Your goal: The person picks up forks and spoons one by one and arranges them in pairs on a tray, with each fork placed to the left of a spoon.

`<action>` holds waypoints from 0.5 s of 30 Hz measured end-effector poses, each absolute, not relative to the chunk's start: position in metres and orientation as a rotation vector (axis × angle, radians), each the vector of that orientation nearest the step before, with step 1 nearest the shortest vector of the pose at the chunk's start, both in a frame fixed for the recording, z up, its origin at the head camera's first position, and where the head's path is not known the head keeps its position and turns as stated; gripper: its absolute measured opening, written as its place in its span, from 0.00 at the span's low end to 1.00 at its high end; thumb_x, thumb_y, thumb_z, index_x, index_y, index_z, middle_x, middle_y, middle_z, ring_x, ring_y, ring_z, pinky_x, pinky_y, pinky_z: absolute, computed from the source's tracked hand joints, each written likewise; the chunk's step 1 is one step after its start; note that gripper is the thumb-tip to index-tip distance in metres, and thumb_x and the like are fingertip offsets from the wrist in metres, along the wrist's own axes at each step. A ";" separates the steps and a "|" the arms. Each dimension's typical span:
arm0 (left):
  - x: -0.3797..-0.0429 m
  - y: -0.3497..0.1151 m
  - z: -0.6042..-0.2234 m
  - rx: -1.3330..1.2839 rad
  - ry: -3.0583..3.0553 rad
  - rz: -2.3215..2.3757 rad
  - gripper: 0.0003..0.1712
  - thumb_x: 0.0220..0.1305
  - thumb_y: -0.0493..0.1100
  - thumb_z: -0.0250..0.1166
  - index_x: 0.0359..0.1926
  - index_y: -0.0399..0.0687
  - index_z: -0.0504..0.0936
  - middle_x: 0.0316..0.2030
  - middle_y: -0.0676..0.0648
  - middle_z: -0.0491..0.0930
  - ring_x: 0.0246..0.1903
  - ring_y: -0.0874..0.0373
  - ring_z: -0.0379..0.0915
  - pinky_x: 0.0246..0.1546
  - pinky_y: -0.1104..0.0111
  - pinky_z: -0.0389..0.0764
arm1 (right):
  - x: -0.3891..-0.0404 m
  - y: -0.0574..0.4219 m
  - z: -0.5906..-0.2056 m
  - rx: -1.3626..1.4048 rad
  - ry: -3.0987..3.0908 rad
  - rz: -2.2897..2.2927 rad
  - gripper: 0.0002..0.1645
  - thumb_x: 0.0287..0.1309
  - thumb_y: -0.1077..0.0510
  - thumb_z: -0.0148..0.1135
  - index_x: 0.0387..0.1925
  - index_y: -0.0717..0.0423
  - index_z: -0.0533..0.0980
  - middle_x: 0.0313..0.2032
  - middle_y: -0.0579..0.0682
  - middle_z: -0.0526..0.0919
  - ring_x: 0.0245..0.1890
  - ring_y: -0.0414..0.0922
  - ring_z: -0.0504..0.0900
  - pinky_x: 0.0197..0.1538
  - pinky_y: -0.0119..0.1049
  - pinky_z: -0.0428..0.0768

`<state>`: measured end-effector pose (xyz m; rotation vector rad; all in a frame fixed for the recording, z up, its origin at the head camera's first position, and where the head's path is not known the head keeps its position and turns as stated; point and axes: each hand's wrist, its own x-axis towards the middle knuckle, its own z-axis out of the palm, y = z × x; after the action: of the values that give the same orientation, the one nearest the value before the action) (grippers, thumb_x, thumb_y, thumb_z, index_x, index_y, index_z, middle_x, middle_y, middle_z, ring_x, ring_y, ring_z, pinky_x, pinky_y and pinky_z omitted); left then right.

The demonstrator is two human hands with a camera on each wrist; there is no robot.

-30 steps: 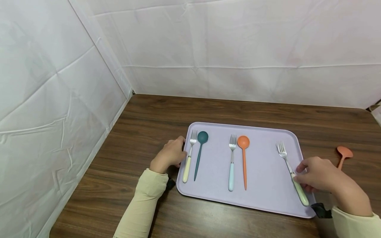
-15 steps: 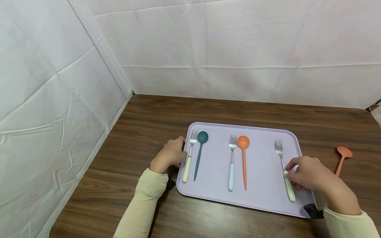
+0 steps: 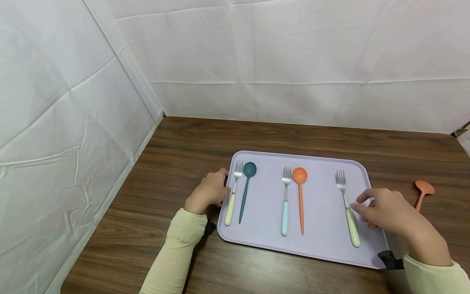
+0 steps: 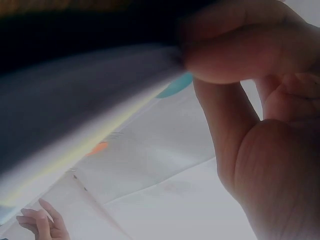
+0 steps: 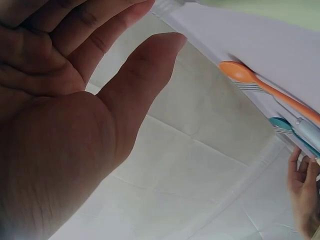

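Note:
A pale lilac tray [image 3: 319,237] lies on the table. My left hand [image 3: 209,190] grips its left rim between thumb and fingers, seen close up in the left wrist view. Near the tray's right side rests a fork with a light green handle [image 3: 353,230], tines pointing away. My right hand [image 3: 391,210] hovers just right of that handle, thumb and fingers spread apart and holding nothing. Also on the tray are a yellow-handled fork [image 3: 229,210] beside a dark green spoon [image 3: 249,169], and a light-blue-handled fork [image 3: 284,216] beside an orange spoon [image 3: 300,175].
Right of the tray, a reddish-orange spoon [image 3: 424,188] lies on the dark wooden table [image 3: 176,143], its handle partly hidden behind the right hand. White sheeting [image 3: 301,61] hangs behind the table and along its left side.
The green-handled fork has shifted left and turned straighter on the tray. My right hand moved left with it, then let go and drew slightly back. The left hand stayed put.

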<state>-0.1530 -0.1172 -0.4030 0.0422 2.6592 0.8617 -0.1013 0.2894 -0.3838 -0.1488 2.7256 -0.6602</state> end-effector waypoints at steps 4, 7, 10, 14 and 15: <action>-0.153 -0.118 -0.403 0.044 2.665 0.861 0.25 0.62 0.37 0.57 0.60 0.40 0.66 0.40 0.35 0.74 0.13 0.56 0.74 0.14 0.67 0.76 | -0.101 0.298 -0.382 -0.168 2.779 -0.641 0.30 0.58 0.42 0.58 0.43 0.67 0.75 0.17 0.44 0.77 0.17 0.41 0.76 0.22 0.38 0.70; -0.153 -0.119 -0.404 0.050 2.678 0.849 0.25 0.61 0.37 0.58 0.60 0.40 0.67 0.39 0.36 0.74 0.12 0.56 0.74 0.14 0.68 0.75 | -0.101 0.304 -0.382 -0.175 2.822 -0.637 0.30 0.59 0.42 0.57 0.43 0.67 0.75 0.18 0.44 0.78 0.17 0.41 0.76 0.23 0.38 0.70; -0.154 -0.119 -0.405 0.060 2.686 0.843 0.24 0.61 0.37 0.58 0.59 0.40 0.68 0.38 0.36 0.75 0.12 0.57 0.74 0.13 0.68 0.75 | -0.101 0.311 -0.381 -0.164 2.838 -0.627 0.31 0.59 0.41 0.57 0.43 0.69 0.74 0.19 0.44 0.79 0.17 0.41 0.77 0.24 0.38 0.71; -0.155 -0.119 -0.404 0.070 2.686 0.837 0.24 0.61 0.37 0.59 0.59 0.40 0.68 0.34 0.38 0.76 0.12 0.57 0.74 0.14 0.68 0.75 | -0.101 0.319 -0.380 -0.131 2.851 -0.613 0.32 0.60 0.41 0.56 0.44 0.69 0.74 0.20 0.44 0.80 0.17 0.41 0.78 0.23 0.38 0.71; -0.155 -0.120 -0.404 0.079 2.697 0.820 0.24 0.61 0.38 0.59 0.59 0.40 0.68 0.34 0.39 0.76 0.15 0.56 0.75 0.16 0.67 0.75 | -0.101 0.321 -0.380 -0.126 2.858 -0.612 0.31 0.60 0.42 0.56 0.44 0.69 0.74 0.21 0.45 0.81 0.17 0.41 0.78 0.23 0.38 0.71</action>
<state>-0.1549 -0.1195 -0.4040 0.0789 2.6968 0.8201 -0.1011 0.3211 -0.3798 -0.1260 2.8578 -0.6116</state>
